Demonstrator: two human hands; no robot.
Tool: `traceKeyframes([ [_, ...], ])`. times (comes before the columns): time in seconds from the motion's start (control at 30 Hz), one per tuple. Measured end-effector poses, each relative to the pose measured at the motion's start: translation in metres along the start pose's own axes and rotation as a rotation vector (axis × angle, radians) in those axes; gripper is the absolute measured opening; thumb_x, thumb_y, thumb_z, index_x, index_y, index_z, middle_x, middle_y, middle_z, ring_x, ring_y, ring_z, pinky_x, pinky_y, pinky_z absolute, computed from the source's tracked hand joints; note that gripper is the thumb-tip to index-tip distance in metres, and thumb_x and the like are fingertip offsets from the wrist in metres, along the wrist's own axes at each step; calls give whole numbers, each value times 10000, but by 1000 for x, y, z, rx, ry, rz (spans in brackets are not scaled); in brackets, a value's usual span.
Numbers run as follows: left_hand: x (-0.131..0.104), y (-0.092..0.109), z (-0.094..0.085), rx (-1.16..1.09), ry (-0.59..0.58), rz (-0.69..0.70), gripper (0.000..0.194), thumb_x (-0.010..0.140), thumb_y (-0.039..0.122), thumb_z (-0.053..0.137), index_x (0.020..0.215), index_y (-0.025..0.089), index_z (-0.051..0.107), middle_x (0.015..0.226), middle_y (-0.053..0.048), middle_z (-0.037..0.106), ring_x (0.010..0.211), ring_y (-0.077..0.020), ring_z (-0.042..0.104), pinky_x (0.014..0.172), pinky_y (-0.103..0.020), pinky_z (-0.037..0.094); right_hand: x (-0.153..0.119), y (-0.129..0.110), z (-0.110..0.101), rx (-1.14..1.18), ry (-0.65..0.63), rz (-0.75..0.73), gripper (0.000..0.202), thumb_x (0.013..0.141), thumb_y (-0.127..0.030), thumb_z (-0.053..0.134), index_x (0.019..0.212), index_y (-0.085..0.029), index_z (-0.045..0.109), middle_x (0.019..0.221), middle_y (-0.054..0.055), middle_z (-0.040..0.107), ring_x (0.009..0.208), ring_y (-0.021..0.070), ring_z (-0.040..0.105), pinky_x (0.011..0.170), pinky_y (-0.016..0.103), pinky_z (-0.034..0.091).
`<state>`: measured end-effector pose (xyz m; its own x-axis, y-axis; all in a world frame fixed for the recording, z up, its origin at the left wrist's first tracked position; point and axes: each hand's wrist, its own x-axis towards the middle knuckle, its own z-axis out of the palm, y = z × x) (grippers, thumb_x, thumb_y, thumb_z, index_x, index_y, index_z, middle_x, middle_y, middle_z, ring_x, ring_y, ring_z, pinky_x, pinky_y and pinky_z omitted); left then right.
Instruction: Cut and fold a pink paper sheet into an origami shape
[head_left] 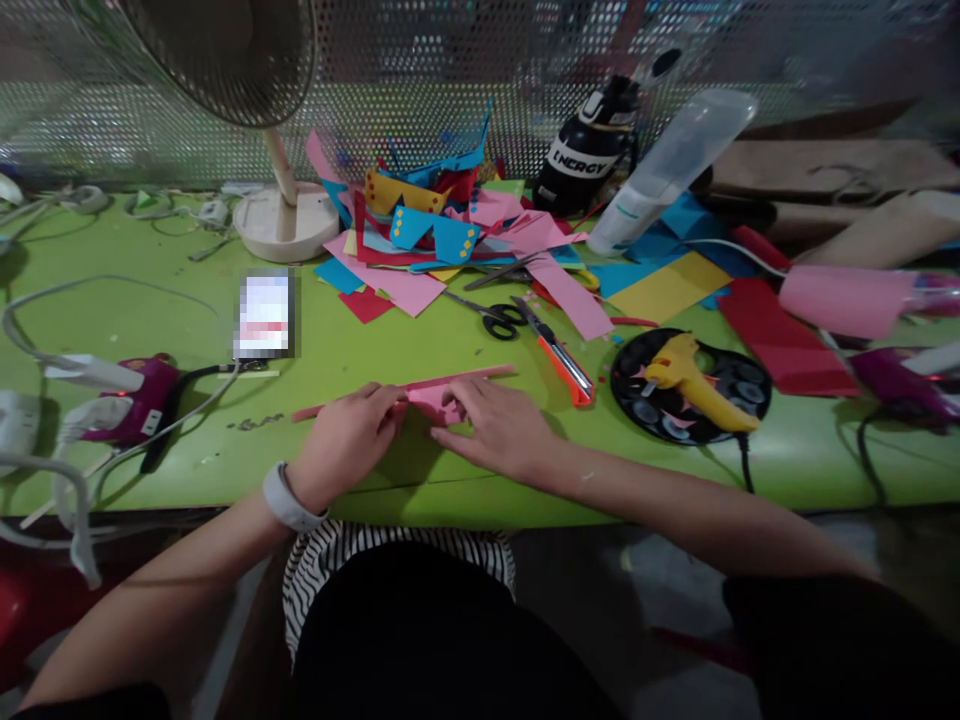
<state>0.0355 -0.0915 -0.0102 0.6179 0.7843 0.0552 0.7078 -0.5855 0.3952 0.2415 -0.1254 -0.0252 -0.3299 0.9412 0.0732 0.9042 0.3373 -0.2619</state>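
A pink paper piece (433, 403) with a long narrow strip (487, 374) lies on the green table (187, 470) near its front edge. My left hand (356, 430), with a pale band on the wrist, has its fingers closed on the left part of the pink paper. On the right part, the thumb and fingers of my right hand (499, 425) hold the same paper. An orange utility knife (566, 365) lies behind my right hand, beside black-handled scissors (504, 320).
Coloured paper glasses (433, 236) and scraps pile up at the back. A yellow glue gun (701, 385) rests on a black round tray (637, 415) at right. Also around are a fan (289, 222), phone (264, 313), cables, black bottle (581, 160) and clear bottle (667, 165).
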Motion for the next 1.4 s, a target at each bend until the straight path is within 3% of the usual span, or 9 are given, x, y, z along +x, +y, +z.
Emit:
traceKeyframes([
  [0.17, 11, -3, -7, -195, 51, 1, 94, 882, 182, 540, 909, 169, 629, 841, -40, 668, 749, -153, 608, 703, -286, 469, 7, 9, 3, 44, 116, 0, 396, 907, -553, 493, 972, -168, 554, 894, 79, 628, 793, 215, 580, 627, 301, 349],
  [0.3, 15, 0, -3, -312, 56, -31, 102, 864, 193, 565, 936, 175, 636, 836, -28, 683, 737, -141, 611, 670, -259, 472, 10, 18, 6, 39, 80, -31, 347, 935, -505, 475, 896, -172, 565, 895, 73, 627, 790, 207, 561, 660, 308, 358],
  [0.43, 14, 2, 1, -142, 18, -4, 101, 869, 214, 565, 894, 164, 649, 859, -56, 670, 739, -160, 609, 667, -282, 483, 14, 26, 5, 111, 33, -81, 306, 970, -431, 450, 900, -168, 592, 917, 70, 631, 848, 205, 563, 726, 314, 381],
  [0.57, 17, -4, -2, 206, 108, 263, 170, 892, 211, 539, 997, 182, 669, 1138, -118, 647, 1015, -252, 605, 866, -418, 490, 19, 32, -5, 171, 26, -125, 217, 951, -349, 512, 888, -174, 623, 950, 73, 620, 883, 203, 558, 757, 319, 389],
  [0.67, 21, -11, 0, 190, 48, 510, 261, 924, 142, 462, 1115, 168, 637, 1297, -111, 603, 1164, -229, 568, 1017, -426, 446, 22, 36, -12, 139, 15, -135, 158, 925, -298, 563, 852, -172, 626, 904, 68, 618, 848, 202, 547, 733, 318, 382],
  [0.73, 22, -15, 3, 148, -3, 567, 295, 953, 139, 414, 1169, 128, 613, 1273, -132, 618, 1158, -213, 583, 1024, -400, 460, 23, 37, -14, 129, 12, -138, 150, 920, -286, 576, 837, -172, 624, 868, 63, 617, 837, 200, 542, 737, 318, 380],
  [0.97, 19, -17, 2, 100, -99, 540, 311, 986, 344, 439, 1113, 168, 661, 1353, -147, 566, 1188, -244, 589, 1036, -432, 468, 20, 40, -4, 176, 38, -133, 180, 902, -356, 609, 870, -179, 621, 903, 63, 612, 877, 205, 533, 764, 327, 381],
  [1.2, 18, -24, -4, 113, -152, 583, 366, 977, 349, 444, 1278, 190, 581, 1437, -146, 488, 1296, -278, 501, 1081, -480, 416, 21, 41, 3, 232, 53, -75, 228, 933, -398, 551, 849, -191, 597, 876, 47, 599, 860, 193, 519, 770, 329, 380],
  [1.4, 18, -26, -3, 103, -145, 585, 367, 963, 395, 474, 1243, 199, 608, 1456, -129, 470, 1301, -285, 492, 1096, -466, 396, 23, 39, 3, 259, 21, -20, 210, 934, -351, 558, 812, -180, 572, 858, 46, 578, 825, 186, 502, 734, 326, 368],
])
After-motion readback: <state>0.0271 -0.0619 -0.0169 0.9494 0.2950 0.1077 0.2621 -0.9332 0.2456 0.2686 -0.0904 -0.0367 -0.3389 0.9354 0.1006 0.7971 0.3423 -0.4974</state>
